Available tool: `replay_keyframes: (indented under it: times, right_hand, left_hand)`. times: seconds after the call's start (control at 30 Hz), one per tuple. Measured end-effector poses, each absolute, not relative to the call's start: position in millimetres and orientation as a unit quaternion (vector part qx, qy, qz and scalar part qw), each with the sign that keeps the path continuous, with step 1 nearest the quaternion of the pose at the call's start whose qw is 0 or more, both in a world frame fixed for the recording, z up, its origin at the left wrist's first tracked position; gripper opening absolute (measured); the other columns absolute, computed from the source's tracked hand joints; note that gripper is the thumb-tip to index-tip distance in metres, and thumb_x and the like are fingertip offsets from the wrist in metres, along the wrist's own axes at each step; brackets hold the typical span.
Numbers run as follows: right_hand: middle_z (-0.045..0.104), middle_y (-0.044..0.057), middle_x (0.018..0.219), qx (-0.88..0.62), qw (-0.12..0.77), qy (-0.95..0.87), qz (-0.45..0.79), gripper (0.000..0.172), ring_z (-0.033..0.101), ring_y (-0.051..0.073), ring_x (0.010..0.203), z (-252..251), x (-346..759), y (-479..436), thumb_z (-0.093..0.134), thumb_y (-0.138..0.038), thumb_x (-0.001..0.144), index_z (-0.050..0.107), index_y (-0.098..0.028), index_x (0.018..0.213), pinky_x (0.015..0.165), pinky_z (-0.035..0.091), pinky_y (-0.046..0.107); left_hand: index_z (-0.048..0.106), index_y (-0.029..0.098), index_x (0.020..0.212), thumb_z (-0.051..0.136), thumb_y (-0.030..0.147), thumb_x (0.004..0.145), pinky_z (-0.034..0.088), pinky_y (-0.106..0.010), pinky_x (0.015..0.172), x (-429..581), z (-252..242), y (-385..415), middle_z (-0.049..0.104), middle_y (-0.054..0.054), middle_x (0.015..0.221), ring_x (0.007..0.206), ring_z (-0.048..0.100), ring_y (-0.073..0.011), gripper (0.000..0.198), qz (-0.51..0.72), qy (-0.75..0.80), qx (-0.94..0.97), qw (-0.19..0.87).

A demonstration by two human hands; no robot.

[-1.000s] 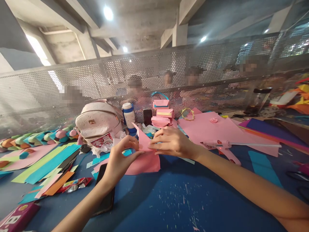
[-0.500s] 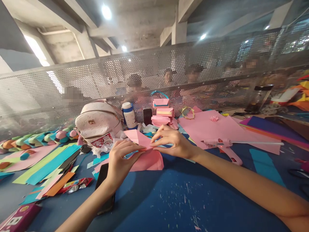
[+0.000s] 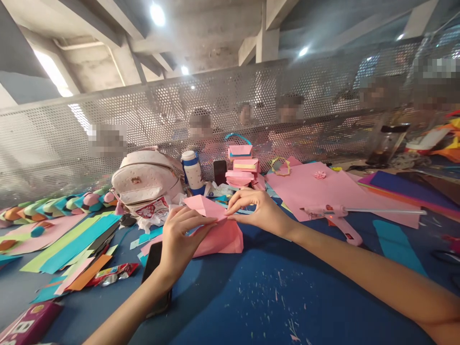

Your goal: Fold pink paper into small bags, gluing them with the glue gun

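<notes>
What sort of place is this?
Likely a communal paper-craft workspace, perhaps a workshop or classroom; which one I can't tell. A pink glue gun and colored paper strips lie on a blue tabletop, and a perforated partition has people behind it.

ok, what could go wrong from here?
1. The folded pink paper is pinched only by the fingertips of the left hand and right hand; uneven pressure could skew or crease it.
2. The glue gun shows a red light, so it may be hot; it lies close beyond the right forearm, and a stray move could touch it.
3. The phone lies partly under the left forearm and might get nudged.
</notes>
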State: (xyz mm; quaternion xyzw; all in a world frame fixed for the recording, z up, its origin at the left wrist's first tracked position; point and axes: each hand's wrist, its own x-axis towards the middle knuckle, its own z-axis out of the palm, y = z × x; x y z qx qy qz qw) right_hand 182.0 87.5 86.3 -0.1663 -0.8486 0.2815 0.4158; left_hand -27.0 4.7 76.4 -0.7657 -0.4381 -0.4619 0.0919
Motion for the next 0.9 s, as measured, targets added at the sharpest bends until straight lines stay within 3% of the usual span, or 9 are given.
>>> replay_keyframes:
  times: [0.43,0.9]
  right_hand:
    - [0.067,0.004,0.081,-0.226,0.421,-0.829,0.292,0.011,0.059,0.014,0.074,88.6,180.9,84.3,0.076,-0.03,0.075,0.076,-0.019,0.077,0.058,0.04,0.027]
    - [0.066,0.004,0.087,-0.201,0.406,-0.851,0.268,0.003,0.059,0.014,0.077,89.4,181.3,84.4,0.072,-0.02,0.078,0.072,-0.018,0.077,0.062,0.044,0.026]
  left_hand:
    - [0.073,0.026,0.084,0.07,0.02,0.082,0.039,-0.033,0.075,-28.2,73.5,5.6,0.067,0.005,0.066,0.064,0.055,-0.012,0.007,-0.461,-0.431,-0.769,0.101]
    - [0.073,0.027,0.079,0.069,0.024,0.083,0.038,-0.033,0.076,-25.7,71.9,4.6,0.067,0.006,0.066,0.065,0.057,-0.0127,0.007,-0.456,-0.475,-0.749,0.074]
